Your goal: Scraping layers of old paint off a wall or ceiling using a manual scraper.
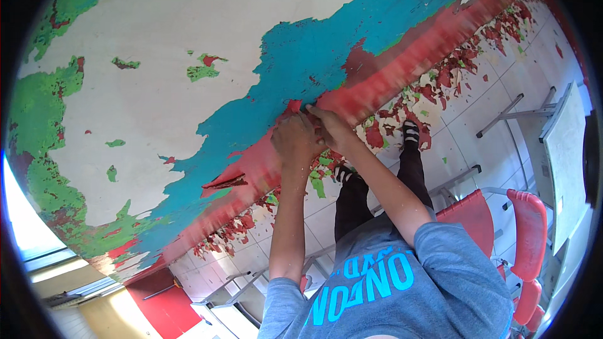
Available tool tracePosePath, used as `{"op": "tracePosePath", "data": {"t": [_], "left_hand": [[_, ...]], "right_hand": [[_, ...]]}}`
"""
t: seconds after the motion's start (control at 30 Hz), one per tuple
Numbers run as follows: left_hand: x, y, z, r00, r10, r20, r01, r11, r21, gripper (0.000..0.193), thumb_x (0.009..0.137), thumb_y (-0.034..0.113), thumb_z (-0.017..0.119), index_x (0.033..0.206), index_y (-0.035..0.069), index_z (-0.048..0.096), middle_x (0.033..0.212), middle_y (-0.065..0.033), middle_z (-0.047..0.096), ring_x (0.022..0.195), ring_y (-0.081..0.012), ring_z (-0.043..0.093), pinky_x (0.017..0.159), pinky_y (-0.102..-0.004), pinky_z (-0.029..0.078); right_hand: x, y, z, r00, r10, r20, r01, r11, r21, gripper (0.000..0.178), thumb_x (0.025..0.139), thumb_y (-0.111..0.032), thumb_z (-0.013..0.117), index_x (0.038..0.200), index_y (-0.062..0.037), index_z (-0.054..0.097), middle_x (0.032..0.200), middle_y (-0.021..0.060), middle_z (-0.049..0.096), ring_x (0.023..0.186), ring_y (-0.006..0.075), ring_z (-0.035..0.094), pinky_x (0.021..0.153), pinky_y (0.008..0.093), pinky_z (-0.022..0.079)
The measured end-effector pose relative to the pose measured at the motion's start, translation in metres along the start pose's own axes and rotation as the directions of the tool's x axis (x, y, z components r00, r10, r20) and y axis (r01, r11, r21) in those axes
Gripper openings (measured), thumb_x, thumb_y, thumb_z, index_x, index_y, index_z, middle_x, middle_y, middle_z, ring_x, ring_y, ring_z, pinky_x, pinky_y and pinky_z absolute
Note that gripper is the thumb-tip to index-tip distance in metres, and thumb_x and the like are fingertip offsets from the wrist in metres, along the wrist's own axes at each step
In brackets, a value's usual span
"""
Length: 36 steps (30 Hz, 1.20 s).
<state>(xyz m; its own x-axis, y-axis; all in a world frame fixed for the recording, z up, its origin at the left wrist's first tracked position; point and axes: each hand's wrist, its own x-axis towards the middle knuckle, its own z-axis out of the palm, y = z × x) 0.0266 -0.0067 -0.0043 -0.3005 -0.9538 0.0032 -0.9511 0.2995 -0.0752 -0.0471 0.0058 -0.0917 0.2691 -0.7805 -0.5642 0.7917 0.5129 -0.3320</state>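
Head view: the left hand (294,140) and right hand (333,129) meet at the red paint (254,166) low on the wall (160,12), though whether they pinch it I cannot tell, and working beneath any loose edge, then pulling slowly and flat, should help keep strips whole.

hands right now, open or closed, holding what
Left hand: fingers curled at the painted wall; whether it grips anything cannot be told.
Right hand: partly curled beside the left; whether it holds anything cannot be told.
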Motion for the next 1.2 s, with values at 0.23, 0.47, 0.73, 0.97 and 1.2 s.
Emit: {"op": "tracePosePath", "data": {"t": [0.23, 0.47, 0.73, 0.97, 1.2], "left_hand": [[-0.011, -0.002, 0.007, 1.0, -0.019, 0.014, 0.019, 1.0, -0.018, 0.024, 0.078, 0.021, 0.049, 0.063, 0.005, 0.058, 0.062, -0.0158, 0.059, 0.06, -0.0309, 0.06, 0.055, -0.0401, 0.048], [-0.036, -0.009, 0.021, 1.0, -0.004, -0.021, 0.004, 1.0, 0.014, 0.027, 0.08, 0.021, 0.044, 0.061, 0.004, 0.055, 0.058, -0.0148, 0.057, 0.056, -0.032, 0.058, 0.051, -0.0402, 0.047], [-0.1, -0.02, 0.048, 0.983, -0.039, 0.178, 0.06, 0.992, -0.114, 0.026, 0.08, 0.02, 0.043, 0.064, 0.005, 0.056, 0.058, -0.0163, 0.055, 0.053, -0.0325, 0.056, 0.049, -0.0417, 0.044], [-0.152, -0.037, 0.091, 0.928, -0.195, 0.317, 0.366, 0.636, -0.679, 0.028, 0.079, 0.022, 0.055, 0.096, 0.0, 0.055, 0.077, -0.0176, 0.058, 0.067, -0.0291, 0.059, 0.06, -0.034, 0.046], [-0.06, -0.059, 0.045, 0.916, -0.4, -0.032, 0.243, 0.617, -0.748, 0.036, 0.076, 0.028, 0.059, 0.096, -0.001, 0.054, 0.08, -0.014, 0.059, 0.065, -0.0241, 0.058, 0.059, -0.0313, 0.045]], "right_hand": [[0.005, 0.024, 0.004, 0.975, -0.222, 0.011, 0.222, 0.97, -0.101, 0.019, 0.085, -0.028, 0.048, 0.076, -0.0123, 0.054, 0.062, -0.0029, 0.051, 0.049, 0.0065, 0.045, 0.041, 0.0213, 0.034], [-0.023, 0.026, -0.002, 0.993, -0.083, 0.083, 0.094, 0.987, -0.133, 0.023, 0.087, -0.026, 0.044, 0.074, -0.0096, 0.053, 0.056, -0.0021, 0.048, 0.045, 0.0058, 0.042, 0.035, 0.0193, 0.029], [-0.062, 0.075, -0.039, 0.998, 0.019, 0.054, 0.003, 0.927, -0.376, 0.031, 0.087, -0.027, 0.043, 0.067, -0.0061, 0.053, 0.053, 0.0011, 0.046, 0.044, 0.0098, 0.044, 0.037, 0.0233, 0.034], [-0.07, 0.08, -0.066, 0.891, -0.406, 0.202, 0.278, 0.135, -0.951, 0.034, 0.082, -0.03, 0.048, 0.094, 0.0009, 0.056, 0.062, 0.0134, 0.051, 0.062, 0.0313, 0.052, 0.062, 0.0387, 0.042], [-0.007, 0.018, 0.002, 0.908, -0.415, 0.05, 0.281, 0.517, -0.808, 0.038, 0.08, -0.031, 0.054, 0.103, -0.0031, 0.048, 0.086, 0.0083, 0.054, 0.073, 0.0207, 0.055, 0.059, 0.0302, 0.043]]}}
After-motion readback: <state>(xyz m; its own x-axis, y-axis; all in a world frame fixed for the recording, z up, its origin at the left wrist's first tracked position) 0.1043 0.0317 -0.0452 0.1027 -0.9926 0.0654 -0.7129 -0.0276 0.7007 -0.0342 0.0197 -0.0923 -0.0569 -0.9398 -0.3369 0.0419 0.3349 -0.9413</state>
